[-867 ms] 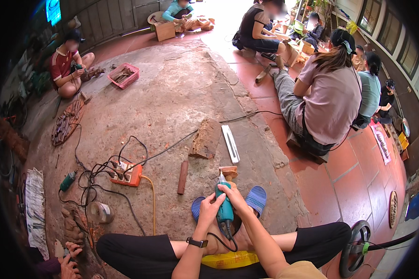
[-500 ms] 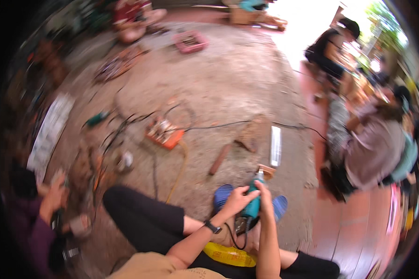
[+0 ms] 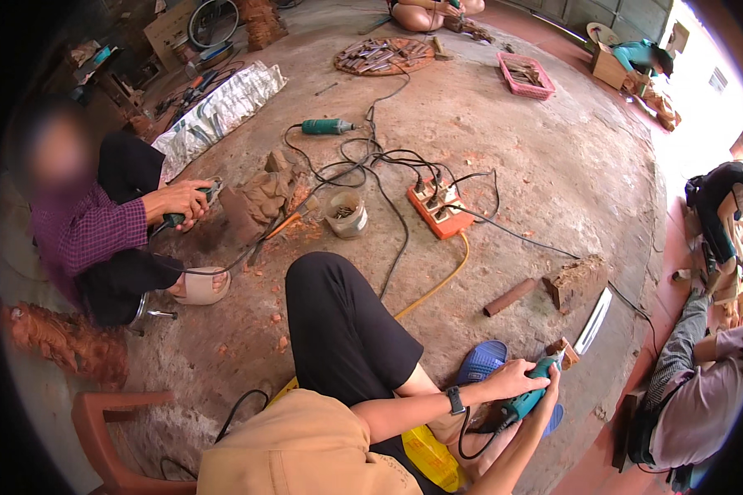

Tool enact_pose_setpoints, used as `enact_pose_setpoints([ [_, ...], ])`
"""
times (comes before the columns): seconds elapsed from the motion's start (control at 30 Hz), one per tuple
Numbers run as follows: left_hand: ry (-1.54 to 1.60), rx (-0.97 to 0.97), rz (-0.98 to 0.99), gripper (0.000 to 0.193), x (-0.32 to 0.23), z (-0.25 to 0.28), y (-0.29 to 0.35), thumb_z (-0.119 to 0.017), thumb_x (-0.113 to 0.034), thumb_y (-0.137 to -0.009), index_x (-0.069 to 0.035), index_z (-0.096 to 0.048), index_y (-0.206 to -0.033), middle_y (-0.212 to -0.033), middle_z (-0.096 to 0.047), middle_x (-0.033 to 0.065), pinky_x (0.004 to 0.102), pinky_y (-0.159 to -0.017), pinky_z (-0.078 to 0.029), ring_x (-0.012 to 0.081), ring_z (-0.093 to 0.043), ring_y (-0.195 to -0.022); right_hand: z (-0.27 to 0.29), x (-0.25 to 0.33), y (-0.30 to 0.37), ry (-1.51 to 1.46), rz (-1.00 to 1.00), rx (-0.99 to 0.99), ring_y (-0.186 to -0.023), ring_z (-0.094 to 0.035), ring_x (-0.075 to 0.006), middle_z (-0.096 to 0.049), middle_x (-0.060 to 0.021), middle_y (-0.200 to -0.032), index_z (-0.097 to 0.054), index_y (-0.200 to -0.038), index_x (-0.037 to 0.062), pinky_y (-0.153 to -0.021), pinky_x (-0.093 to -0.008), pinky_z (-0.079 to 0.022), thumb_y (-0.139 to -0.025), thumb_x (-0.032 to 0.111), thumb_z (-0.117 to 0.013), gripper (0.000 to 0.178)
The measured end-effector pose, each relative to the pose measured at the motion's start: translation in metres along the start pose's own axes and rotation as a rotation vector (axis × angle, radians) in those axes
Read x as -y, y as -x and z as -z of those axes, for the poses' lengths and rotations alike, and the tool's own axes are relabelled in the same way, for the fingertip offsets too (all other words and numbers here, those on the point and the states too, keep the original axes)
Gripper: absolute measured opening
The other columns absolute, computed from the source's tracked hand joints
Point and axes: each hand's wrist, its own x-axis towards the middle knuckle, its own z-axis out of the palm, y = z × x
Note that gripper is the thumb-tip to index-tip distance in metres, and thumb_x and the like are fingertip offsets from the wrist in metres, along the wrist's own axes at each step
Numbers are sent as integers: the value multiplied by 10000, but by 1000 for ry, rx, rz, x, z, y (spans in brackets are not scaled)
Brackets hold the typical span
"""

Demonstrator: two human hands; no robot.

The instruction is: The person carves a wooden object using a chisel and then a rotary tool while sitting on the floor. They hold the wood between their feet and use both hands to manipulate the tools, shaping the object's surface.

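Note:
A teal corded die grinder (image 3: 527, 402) is held low between my knees, its tip toward a small brown wood block (image 3: 566, 351). My left hand (image 3: 510, 379) wraps its body from the left; my right hand (image 3: 548, 393) closes round it from the right. Whether the tip touches the block I cannot tell. From its rear end a black cord loops down past my leg. Beside my hands are a blue slipper (image 3: 483, 361) and a yellow thing (image 3: 431, 459) under my legs. Beyond the block lie a pale flat strip (image 3: 593, 322) and a rough wood chunk (image 3: 576, 285).
An orange power strip (image 3: 439, 209) sits ahead amid tangled black cords. Left of it are a plastic tub (image 3: 346, 215) and another green grinder (image 3: 328, 126). A co-worker (image 3: 99, 214) with a tool sits at the left; others sit at right and back. A pink basket (image 3: 526, 76) stands farther off.
The view has swung left, so the floor things and my hands appear farther right, and the left co-worker shows more fully. Both hands still hold the grinder.

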Motion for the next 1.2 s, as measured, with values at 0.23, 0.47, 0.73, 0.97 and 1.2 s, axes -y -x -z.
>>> enact_pose_setpoints([
  [0.23, -11, -33, -36, 500, 3, -1, 0, -663, -455, -847, 37, -665, -933, -787, -661, 238, 414, -698, -515, 338, -678, -758, -3, 2, -1, 11, -49, 4, -739, -603, -147, -596, -43, -864, -601, -1024, 40, -643, -294, -507, -901, 390, -627, 371],
  [0.47, 21, -13, -38, 514, -2, 1, 2, -667, -455, -843, 47, -661, -951, -752, -651, 241, 412, -688, -515, 344, -681, -737, 5, -3, -8, 19, -30, 7, -745, -609, -157, -603, -54, -881, -610, -1035, 30, -656, -296, -512, -896, 405, -621, 400],
  [0.73, -5, -12, -29, 547, -2, 1, 2, -669, -463, -841, 68, -653, -971, -821, -654, 276, 426, -722, -514, 376, -682, -794, 5, -2, -7, 24, -34, 9, -740, -609, -161, -601, -59, -888, -603, -1059, 23, -649, -298, -512, -890, 403, -628, 417],
  [0.97, -6, -30, -46, 529, 1, 0, 1, -671, -462, -838, 54, -662, -958, -782, -651, 259, 415, -708, -516, 361, -680, -762, 9, -6, -12, 5, -44, 15, -745, -608, -160, -598, -57, -884, -603, -1065, 26, -660, -295, -513, -893, 399, -627, 412],
  [1.2, -5, -39, -65, 509, -1, 0, 2, -670, -451, -839, 50, -662, -929, -731, -642, 238, 406, -687, -516, 341, -675, -714, 9, -4, -11, 15, -45, 12, -747, -608, -158, -600, -55, -886, -606, -1062, 32, -663, -295, -514, -895, 399, -626, 404],
])
